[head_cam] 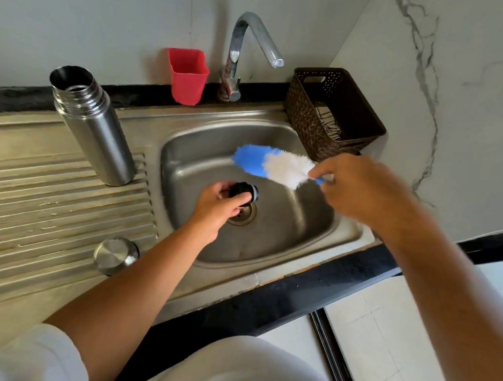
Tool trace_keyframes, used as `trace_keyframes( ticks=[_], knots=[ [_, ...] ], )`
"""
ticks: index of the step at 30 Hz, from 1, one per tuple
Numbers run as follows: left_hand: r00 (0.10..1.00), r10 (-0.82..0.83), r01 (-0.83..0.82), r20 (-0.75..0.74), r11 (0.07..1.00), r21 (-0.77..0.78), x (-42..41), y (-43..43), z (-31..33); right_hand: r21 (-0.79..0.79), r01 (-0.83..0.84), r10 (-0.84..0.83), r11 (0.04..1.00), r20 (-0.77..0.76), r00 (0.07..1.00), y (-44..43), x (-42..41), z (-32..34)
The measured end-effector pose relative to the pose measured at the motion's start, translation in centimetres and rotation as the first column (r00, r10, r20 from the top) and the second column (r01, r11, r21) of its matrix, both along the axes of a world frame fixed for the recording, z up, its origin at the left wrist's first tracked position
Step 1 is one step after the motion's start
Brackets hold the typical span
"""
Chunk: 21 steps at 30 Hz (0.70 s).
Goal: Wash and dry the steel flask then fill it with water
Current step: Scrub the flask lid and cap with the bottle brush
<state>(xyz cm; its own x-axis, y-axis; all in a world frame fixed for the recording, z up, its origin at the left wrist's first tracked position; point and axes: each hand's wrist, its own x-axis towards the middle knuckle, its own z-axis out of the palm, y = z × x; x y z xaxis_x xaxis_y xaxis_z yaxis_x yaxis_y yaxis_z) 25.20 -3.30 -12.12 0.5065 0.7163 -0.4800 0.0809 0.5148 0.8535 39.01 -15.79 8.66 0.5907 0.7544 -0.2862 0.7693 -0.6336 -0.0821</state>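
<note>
The steel flask stands upright and uncapped on the ribbed drainboard, left of the sink basin. Its steel cup lid lies on the drainboard near the front. My left hand grips the flask's black stopper over the drain. My right hand holds a bottle brush with blue and white bristles by its blue handle, above the basin and to the right of the stopper. The brush does not touch the stopper.
A chrome tap stands behind the basin with no water running. A red plastic cup holder sits left of the tap. A brown woven basket sits at the basin's back right corner. Marble walls enclose the back and right.
</note>
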Motion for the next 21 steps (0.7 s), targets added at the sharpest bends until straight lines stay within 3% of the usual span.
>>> trace_keyframes(
  ticks=[4,11,15,21],
  knots=[
    [0.998,-0.045,0.045,0.051,0.999,0.013,1.2,-0.3,1.3,-0.126,-0.079,0.086,0.989,0.053,0.995,0.8,-2.2,-1.2],
    [0.998,0.048,-0.047,-0.041,0.998,0.032,-1.1,0.9,-0.6,-0.042,-0.015,0.015,0.999,0.009,1.000,0.3,-0.1,-0.4],
    [0.995,-0.100,0.102,-0.029,0.987,0.124,0.8,-0.9,1.1,-0.152,-0.086,0.095,0.985,0.051,0.994,1.3,-1.8,-3.2],
    [0.998,-0.001,0.003,-0.067,1.000,0.019,-1.1,0.5,-0.5,-0.055,-0.016,0.018,0.998,0.050,0.999,0.4,1.0,-0.1]
  ],
)
